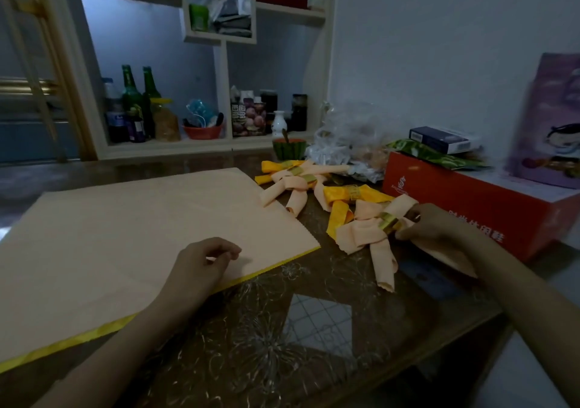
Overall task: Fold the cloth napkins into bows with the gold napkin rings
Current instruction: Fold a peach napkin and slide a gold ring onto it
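Note:
A large peach napkin [131, 238] lies flat on the table, stacked on a yellow one whose edge shows along the front. My left hand [204, 260] rests on its near right corner, fingers loosely curled and holding nothing. To the right lies a peach bow [367, 235] with a gold ring [389, 220] around its middle. My right hand [430, 222] pinches the bow's right side beside the ring. Behind it lie a yellow bow [345, 203] and several more ringed bows [292, 178].
A red cardboard box [464, 206] stands right of my right hand, with a green packet and a dark blue box on top. Crumpled plastic wrap [342, 144] and a small watermelon-patterned bowl [288, 148] sit behind the bows. Shelves with bottles line the back wall.

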Demonstrator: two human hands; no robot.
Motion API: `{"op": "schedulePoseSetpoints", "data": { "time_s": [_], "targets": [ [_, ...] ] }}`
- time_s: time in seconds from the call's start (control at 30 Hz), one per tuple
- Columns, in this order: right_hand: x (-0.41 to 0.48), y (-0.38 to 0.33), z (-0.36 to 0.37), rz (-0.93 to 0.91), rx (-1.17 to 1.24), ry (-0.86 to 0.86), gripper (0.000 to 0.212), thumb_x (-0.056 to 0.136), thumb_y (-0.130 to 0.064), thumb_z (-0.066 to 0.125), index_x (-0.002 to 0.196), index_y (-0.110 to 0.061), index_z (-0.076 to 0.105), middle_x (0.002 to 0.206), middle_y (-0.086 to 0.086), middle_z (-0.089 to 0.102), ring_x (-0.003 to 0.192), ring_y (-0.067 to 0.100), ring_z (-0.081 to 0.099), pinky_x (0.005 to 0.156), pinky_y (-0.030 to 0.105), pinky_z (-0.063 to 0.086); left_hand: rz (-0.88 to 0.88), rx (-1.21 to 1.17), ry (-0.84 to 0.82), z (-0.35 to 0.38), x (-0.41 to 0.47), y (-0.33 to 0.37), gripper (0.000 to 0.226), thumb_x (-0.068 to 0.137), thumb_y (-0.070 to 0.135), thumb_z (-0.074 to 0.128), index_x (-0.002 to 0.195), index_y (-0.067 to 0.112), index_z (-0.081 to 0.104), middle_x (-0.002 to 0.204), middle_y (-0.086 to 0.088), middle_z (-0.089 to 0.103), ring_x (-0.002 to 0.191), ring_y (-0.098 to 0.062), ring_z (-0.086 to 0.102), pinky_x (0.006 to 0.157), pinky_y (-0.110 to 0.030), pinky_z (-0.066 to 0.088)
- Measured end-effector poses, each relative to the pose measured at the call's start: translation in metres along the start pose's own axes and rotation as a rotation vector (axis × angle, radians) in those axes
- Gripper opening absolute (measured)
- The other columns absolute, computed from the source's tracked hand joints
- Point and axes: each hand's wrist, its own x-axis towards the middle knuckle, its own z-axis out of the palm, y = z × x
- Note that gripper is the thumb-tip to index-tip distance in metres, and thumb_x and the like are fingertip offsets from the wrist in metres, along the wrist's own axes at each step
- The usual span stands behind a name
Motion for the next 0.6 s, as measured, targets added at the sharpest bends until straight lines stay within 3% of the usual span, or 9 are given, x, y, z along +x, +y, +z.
{"op": "schedulePoseSetpoints", "data": {
  "time_s": [0.17, 0.3, 0.4, 0.6],
  "targets": [
    [0.001, 0.002, -0.007, -0.114, -0.177, 0.201, 0.009, 0.082, -0.011, 0.069, 0.089, -0.007, 0.066, 0.103, 0.014, 0.065, 0.084, 0.023, 0.054, 0.069, 0.030, 0.041, 0.057, 0.097, -0.028, 0.003, -0.002, -0.003, 0.028, 0.091, 0.003, 0.051, 0.084, 0.027, 0.064, 0.091, 0.010, 0.065, 0.084, -0.001, 0.055, 0.070, -0.008, 0.037],
    [0.005, -0.005, -0.006, -0.254, -0.142, 0.432, 0.014, 0.086, -0.008, 0.060, 0.098, -0.006, 0.067, 0.107, 0.016, 0.065, 0.096, 0.030, 0.059, 0.079, 0.038, 0.049, 0.067, 0.105, -0.034, 0.008, -0.004, 0.001, 0.027, 0.092, 0.003, 0.050, 0.091, 0.026, 0.063, 0.092, 0.017, 0.060, 0.085, 0.004, 0.052, 0.071, -0.004, 0.035],
    [0.009, -0.020, -0.008, -0.386, -0.075, 0.412, 0.017, 0.088, -0.003, 0.054, 0.100, -0.004, 0.067, 0.108, 0.015, 0.065, 0.099, 0.028, 0.059, 0.083, 0.038, 0.048, 0.101, 0.153, -0.071, 0.006, -0.010, 0.004, 0.028, 0.092, 0.002, 0.049, 0.095, 0.029, 0.060, 0.095, 0.021, 0.055, 0.089, 0.001, 0.049, 0.075, -0.002, 0.033],
    [0.092, -0.047, -0.023, -0.363, 0.002, 0.261, 0.017, 0.090, 0.003, 0.048, 0.094, 0.010, 0.063, 0.104, 0.029, 0.061, 0.095, 0.040, 0.056, 0.077, 0.043, 0.047, 0.190, 0.354, -0.189, 0.022, 0.054, 0.030, 0.025, 0.095, 0.017, 0.048, 0.112, 0.035, 0.051, 0.111, 0.020, 0.047, 0.109, 0.001, 0.041, 0.090, -0.013, 0.029]
  ]
}}
